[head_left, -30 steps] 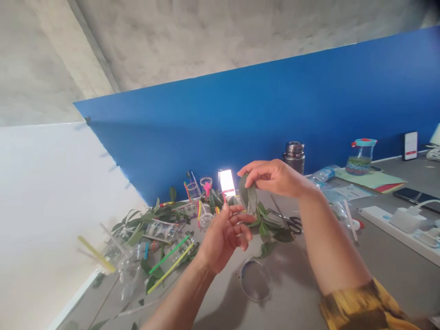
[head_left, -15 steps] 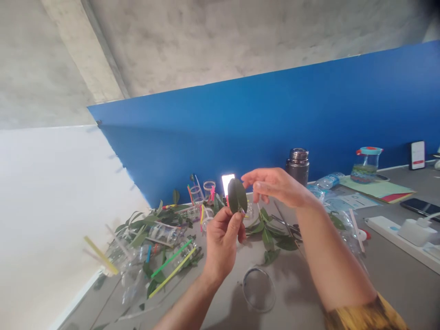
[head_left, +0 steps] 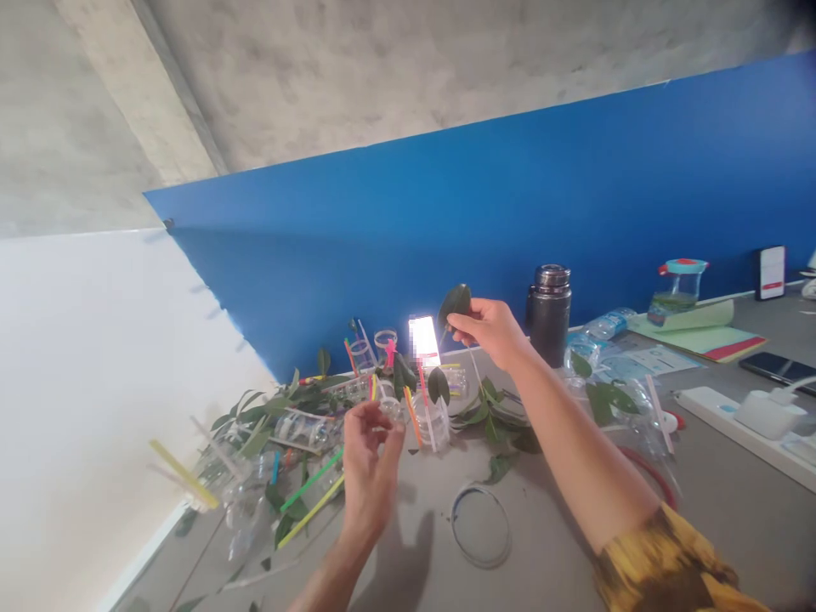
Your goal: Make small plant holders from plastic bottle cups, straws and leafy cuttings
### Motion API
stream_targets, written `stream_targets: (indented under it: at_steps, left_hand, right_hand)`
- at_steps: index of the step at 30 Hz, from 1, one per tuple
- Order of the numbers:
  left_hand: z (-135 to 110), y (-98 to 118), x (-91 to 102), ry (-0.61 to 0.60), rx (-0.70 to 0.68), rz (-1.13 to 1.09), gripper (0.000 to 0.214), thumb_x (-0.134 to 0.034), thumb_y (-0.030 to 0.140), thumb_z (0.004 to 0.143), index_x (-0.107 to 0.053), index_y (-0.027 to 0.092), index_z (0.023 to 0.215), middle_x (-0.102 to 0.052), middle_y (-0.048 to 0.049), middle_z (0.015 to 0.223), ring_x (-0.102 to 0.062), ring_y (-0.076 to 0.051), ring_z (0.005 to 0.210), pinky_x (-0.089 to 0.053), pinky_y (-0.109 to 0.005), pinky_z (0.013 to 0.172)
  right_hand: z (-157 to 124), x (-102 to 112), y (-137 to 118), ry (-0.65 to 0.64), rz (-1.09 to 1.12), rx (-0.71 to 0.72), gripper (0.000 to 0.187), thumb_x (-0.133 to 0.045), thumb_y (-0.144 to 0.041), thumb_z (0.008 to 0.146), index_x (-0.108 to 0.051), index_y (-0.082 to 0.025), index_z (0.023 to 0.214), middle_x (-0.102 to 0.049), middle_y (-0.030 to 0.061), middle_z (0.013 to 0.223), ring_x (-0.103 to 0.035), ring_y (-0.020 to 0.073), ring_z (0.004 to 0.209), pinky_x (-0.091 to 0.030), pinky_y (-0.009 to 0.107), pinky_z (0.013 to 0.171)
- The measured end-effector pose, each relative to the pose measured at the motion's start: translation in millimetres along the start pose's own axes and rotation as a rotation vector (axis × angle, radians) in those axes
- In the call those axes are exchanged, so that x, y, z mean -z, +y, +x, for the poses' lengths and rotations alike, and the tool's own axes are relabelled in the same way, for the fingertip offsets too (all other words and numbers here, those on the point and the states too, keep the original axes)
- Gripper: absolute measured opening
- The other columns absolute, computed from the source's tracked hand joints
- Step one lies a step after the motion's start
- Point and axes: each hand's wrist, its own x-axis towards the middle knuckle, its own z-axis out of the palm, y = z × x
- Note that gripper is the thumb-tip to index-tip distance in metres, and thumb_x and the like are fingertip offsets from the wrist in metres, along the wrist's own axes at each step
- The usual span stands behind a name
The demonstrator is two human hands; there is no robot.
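A dark green leaf [head_left: 456, 299] is pinched between the thumb and fingers of my right hand [head_left: 488, 330], raised in front of the blue wall. My left hand [head_left: 371, 463] is lower and to the left, its fingers loosely curled and apart, with nothing visible in them. Just beyond it stand clear plastic bottle pieces [head_left: 436, 423] with straws and upright leaves, among them an orange straw [head_left: 413, 416]. Below my right hand lies a leafy sprig [head_left: 490, 410]. A lit phone [head_left: 424, 338] stands behind these, part of its screen blurred.
Plastic bottles, straws and leaves crowd the left, with a green straw [head_left: 312, 480] and a yellow straw [head_left: 312, 512]. A wire coil [head_left: 480, 525] lies in front. To the right are a black thermos [head_left: 551, 319], a glass jug [head_left: 677, 287], papers [head_left: 685, 331] and a power strip [head_left: 717, 416].
The leaf has passed from my left hand to my right, which now grips it higher up. My left hand has let go and moved down and left.
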Motion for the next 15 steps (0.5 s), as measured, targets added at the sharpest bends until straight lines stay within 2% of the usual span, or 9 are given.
stream_targets:
  at_steps: [3,6,9,11,15]
  left_hand:
    - [14.2,-34.0,-1.3,-0.160,0.173,0.010,0.085,-0.081,0.043,0.069,-0.046,0.021,0.142,-0.061,-0.0158,0.128,-0.057,-0.034,0.128,-0.053,-0.045,0.097]
    - [27.5,-55.8,-11.4,-0.300,0.241,0.015,0.105,-0.084,0.040,0.063,-0.034,0.020,0.153,-0.052,-0.0216,0.146,-0.042,-0.041,0.146,-0.043,-0.055,0.112]
    - [34.2,-64.6,-21.6,-0.381,0.175,0.024,0.110,-0.083,0.035,0.064,-0.027,0.023,0.158,-0.044,-0.0208,0.156,-0.038,-0.042,0.150,-0.038,-0.059,0.117]
    - [34.5,-66.8,-26.1,-0.406,0.118,0.005,0.109,-0.082,0.034,0.067,-0.025,0.026,0.159,-0.040,-0.0187,0.161,-0.037,-0.040,0.151,-0.039,-0.057,0.117]
    - [29.5,-69.1,-31.4,-0.416,0.094,-0.008,0.106,-0.084,0.032,0.069,-0.027,0.027,0.158,-0.043,-0.0169,0.159,-0.040,-0.039,0.149,-0.038,-0.055,0.119]
  right_hand:
    - [10.7,-12.7,12.6,0.033,-0.101,-0.022,0.009,-0.070,-0.022,0.078,-0.072,-0.014,0.076,-0.067,0.0024,0.060,-0.056,0.0114,0.052,-0.039,0.024,0.050]
    - [19.1,-24.8,21.5,0.053,-0.172,-0.010,0.008,-0.068,-0.019,0.076,-0.071,-0.014,0.071,-0.065,0.0010,0.058,-0.059,0.0122,0.053,-0.040,0.023,0.052]
    - [24.6,-35.2,29.1,0.043,-0.159,-0.029,0.008,-0.067,-0.019,0.077,-0.071,-0.014,0.071,-0.064,-0.0002,0.057,-0.059,0.0123,0.052,-0.041,0.023,0.052]
    - [26.5,-41.3,33.8,0.033,-0.146,-0.063,0.008,-0.067,-0.019,0.078,-0.071,-0.014,0.072,-0.064,-0.0003,0.058,-0.059,0.0123,0.052,-0.041,0.022,0.050]
    - [27.9,-50.0,40.0,0.001,-0.135,-0.096,0.008,-0.068,-0.018,0.079,-0.070,-0.015,0.072,-0.068,0.0006,0.065,-0.060,0.0118,0.052,-0.043,0.022,0.049]
